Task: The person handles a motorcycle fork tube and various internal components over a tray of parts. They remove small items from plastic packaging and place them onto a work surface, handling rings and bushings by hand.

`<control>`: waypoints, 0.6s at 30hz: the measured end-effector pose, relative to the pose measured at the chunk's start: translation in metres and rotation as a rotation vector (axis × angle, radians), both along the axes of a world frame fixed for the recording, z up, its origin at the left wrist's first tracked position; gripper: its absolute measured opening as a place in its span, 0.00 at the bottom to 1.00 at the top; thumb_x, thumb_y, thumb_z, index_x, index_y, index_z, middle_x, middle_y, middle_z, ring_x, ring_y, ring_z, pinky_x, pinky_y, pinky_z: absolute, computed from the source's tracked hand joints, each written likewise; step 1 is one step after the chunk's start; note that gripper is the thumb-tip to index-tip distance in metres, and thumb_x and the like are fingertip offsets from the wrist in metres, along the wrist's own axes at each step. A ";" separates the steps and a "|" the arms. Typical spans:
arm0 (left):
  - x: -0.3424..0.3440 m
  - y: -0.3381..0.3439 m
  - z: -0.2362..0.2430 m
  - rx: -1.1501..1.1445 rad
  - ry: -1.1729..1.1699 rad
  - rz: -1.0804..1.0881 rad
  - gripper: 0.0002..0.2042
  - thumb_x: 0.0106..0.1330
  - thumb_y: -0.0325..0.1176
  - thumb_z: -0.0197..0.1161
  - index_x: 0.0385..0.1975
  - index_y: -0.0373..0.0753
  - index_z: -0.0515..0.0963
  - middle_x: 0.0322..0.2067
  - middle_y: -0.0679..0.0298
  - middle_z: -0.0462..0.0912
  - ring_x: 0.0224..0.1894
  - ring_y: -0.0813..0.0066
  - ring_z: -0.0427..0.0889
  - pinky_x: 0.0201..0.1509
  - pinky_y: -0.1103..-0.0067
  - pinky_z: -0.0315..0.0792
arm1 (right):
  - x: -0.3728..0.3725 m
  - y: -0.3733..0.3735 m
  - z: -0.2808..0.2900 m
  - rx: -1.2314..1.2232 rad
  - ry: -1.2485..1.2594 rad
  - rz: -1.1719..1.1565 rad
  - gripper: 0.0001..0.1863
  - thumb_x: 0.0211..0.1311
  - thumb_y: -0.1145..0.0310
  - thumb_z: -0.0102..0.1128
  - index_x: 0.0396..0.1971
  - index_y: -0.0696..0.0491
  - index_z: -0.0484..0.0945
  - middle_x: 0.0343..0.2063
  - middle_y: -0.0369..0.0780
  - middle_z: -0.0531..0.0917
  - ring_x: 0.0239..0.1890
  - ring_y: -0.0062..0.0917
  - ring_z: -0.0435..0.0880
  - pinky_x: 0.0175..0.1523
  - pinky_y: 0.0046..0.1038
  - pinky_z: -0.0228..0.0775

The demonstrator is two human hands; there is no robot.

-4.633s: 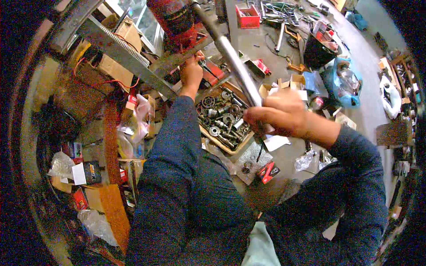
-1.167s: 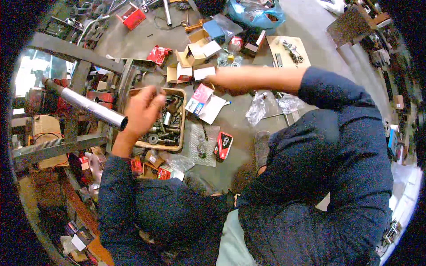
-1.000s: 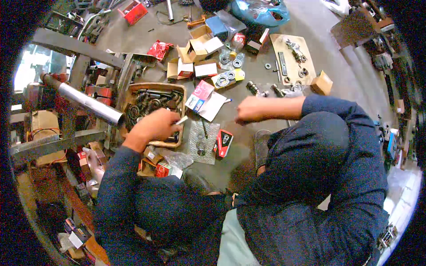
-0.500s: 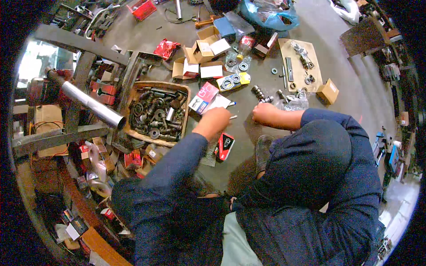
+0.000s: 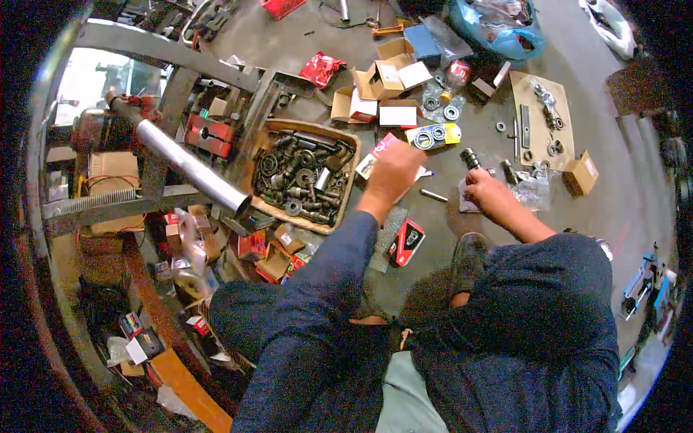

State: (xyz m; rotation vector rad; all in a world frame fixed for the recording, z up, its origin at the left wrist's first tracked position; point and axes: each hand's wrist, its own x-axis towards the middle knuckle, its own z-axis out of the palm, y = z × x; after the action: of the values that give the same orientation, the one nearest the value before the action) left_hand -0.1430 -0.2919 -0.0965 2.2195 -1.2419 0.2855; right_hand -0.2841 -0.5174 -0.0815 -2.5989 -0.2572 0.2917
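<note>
My right hand (image 5: 487, 192) is closed around the lower end of a short, dark metal camshaft (image 5: 471, 158), whose lobed end points away from me. Beside it on the floor lie clear plastic wrapping (image 5: 530, 191) and another small shaft-like part (image 5: 509, 172). My left hand (image 5: 395, 172) hovers over or rests on a pink and white carton (image 5: 366, 167), covering much of it. Its fingers are curled under and blurred, so whether they grip the carton is unclear. Close to that hand lie a slim metal pin (image 5: 434, 195) and a red and black box (image 5: 408, 243).
A tray (image 5: 351, 180) full of greasy metal parts stands at the left, below a steel tube (image 5: 195, 167) jutting out. Further off lie opened cartons (image 5: 386, 78), packaged bearings (image 5: 433, 136), a blue plastic bag (image 5: 498, 36) and a cardboard sheet (image 5: 559, 137) bearing parts.
The view has swung, shifting the scene rightward. My left hand has moved away from the metal pin, over the carton. The camshaft has turned more upright in my right hand.
</note>
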 end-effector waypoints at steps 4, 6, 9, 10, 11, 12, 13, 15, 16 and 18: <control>0.073 0.051 -0.008 -0.321 -0.020 0.551 0.04 0.61 0.31 0.58 0.29 0.39 0.78 0.26 0.59 0.77 0.30 0.61 0.75 0.36 0.70 0.69 | -0.029 -0.002 -0.031 -0.017 0.012 -0.071 0.06 0.50 0.74 0.54 0.26 0.62 0.76 0.47 0.49 0.72 0.52 0.42 0.71 0.51 0.35 0.70; 0.098 0.091 -0.017 -0.446 0.196 0.894 0.09 0.65 0.32 0.55 0.30 0.33 0.77 0.29 0.56 0.80 0.34 0.62 0.78 0.42 0.69 0.71 | -0.037 0.002 -0.027 -0.139 -0.015 -0.018 0.08 0.50 0.74 0.53 0.26 0.65 0.75 0.49 0.49 0.72 0.54 0.42 0.70 0.54 0.34 0.70; 0.158 0.250 -0.073 -0.258 0.017 1.119 0.13 0.62 0.35 0.57 0.39 0.31 0.77 0.35 0.50 0.82 0.37 0.55 0.80 0.45 0.68 0.71 | -0.029 0.017 -0.049 -0.265 -0.137 0.128 0.08 0.50 0.70 0.54 0.27 0.57 0.80 0.43 0.43 0.73 0.47 0.36 0.74 0.46 0.31 0.75; 0.164 0.241 -0.096 -0.155 0.084 1.154 0.15 0.60 0.35 0.58 0.43 0.31 0.76 0.40 0.49 0.81 0.42 0.53 0.79 0.49 0.67 0.71 | -0.045 0.005 -0.045 -0.287 -0.085 0.099 0.08 0.50 0.71 0.54 0.28 0.57 0.80 0.43 0.43 0.73 0.47 0.36 0.74 0.46 0.31 0.75; 0.175 0.240 -0.107 -0.123 0.273 1.136 0.17 0.61 0.33 0.57 0.47 0.32 0.74 0.47 0.49 0.77 0.50 0.53 0.76 0.56 0.67 0.68 | -0.055 0.000 -0.045 -0.281 -0.053 0.085 0.09 0.50 0.71 0.54 0.29 0.57 0.80 0.44 0.43 0.73 0.47 0.36 0.74 0.46 0.31 0.75; 0.177 0.243 -0.107 -0.059 0.245 1.081 0.18 0.61 0.32 0.57 0.49 0.33 0.74 0.53 0.50 0.73 0.56 0.54 0.71 0.60 0.67 0.64 | -0.055 0.003 -0.045 -0.252 -0.035 0.092 0.09 0.50 0.71 0.54 0.30 0.58 0.79 0.44 0.43 0.73 0.47 0.35 0.74 0.46 0.31 0.75; 0.177 0.248 -0.107 -0.021 0.347 1.017 0.17 0.60 0.31 0.57 0.49 0.33 0.74 0.54 0.50 0.72 0.57 0.54 0.70 0.61 0.66 0.62 | -0.056 0.006 -0.044 -0.179 -0.133 0.040 0.11 0.51 0.71 0.53 0.34 0.58 0.79 0.47 0.43 0.73 0.47 0.34 0.75 0.47 0.31 0.75; 0.180 0.226 -0.114 0.053 0.469 0.877 0.16 0.60 0.29 0.57 0.48 0.35 0.75 0.53 0.53 0.73 0.56 0.55 0.70 0.61 0.64 0.62 | -0.062 0.004 -0.026 -0.154 -0.164 -0.007 0.12 0.52 0.71 0.52 0.36 0.58 0.78 0.50 0.44 0.72 0.48 0.35 0.75 0.48 0.31 0.75; 0.179 0.229 -0.121 0.127 0.418 0.898 0.15 0.59 0.28 0.58 0.47 0.36 0.75 0.52 0.54 0.74 0.56 0.56 0.71 0.61 0.64 0.62 | -0.061 0.007 -0.021 -0.133 -0.189 -0.014 0.12 0.53 0.71 0.52 0.37 0.58 0.78 0.52 0.44 0.72 0.48 0.35 0.75 0.48 0.31 0.75; 0.171 0.213 -0.102 0.274 0.306 0.931 0.14 0.59 0.28 0.58 0.46 0.38 0.76 0.50 0.56 0.75 0.54 0.56 0.72 0.60 0.63 0.62 | -0.063 0.008 -0.026 -0.076 -0.129 0.043 0.13 0.54 0.71 0.51 0.38 0.56 0.79 0.57 0.44 0.70 0.51 0.37 0.75 0.51 0.32 0.74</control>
State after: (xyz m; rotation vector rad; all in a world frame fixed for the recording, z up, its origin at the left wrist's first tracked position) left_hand 0.0282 -0.0786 -0.1986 2.8134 -0.0219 0.1104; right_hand -0.3475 -0.5093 -0.1074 -2.6942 -0.3540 0.1519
